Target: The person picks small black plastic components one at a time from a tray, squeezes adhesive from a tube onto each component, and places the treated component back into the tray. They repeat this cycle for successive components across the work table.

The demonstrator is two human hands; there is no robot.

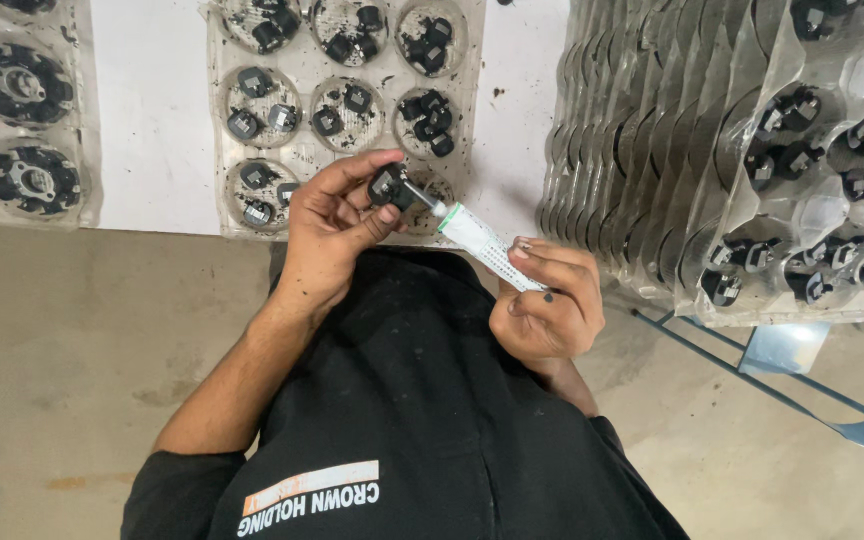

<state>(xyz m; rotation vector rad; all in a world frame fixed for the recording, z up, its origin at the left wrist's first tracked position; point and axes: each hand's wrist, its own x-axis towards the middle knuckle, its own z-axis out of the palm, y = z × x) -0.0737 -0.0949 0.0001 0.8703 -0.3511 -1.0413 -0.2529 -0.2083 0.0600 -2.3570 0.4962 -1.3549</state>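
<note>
My left hand (330, 232) pinches a small black part (388, 186) between thumb and fingers, just in front of a clear plastic tray (304, 70). My right hand (549, 298) grips a white tube (480, 242) with a green collar and a thin metal tip. The tip touches the black part. Both hands are held up over my black shirt, near the edge of the white table (152, 120).
The tray's round pockets hold several small black parts (425, 108). Another tray at the left carries larger black ring-shaped parts (19, 85). A tall stack of clear trays (652, 140) with black parts stands at the right. A blue metal frame (802, 390) lies on the concrete floor.
</note>
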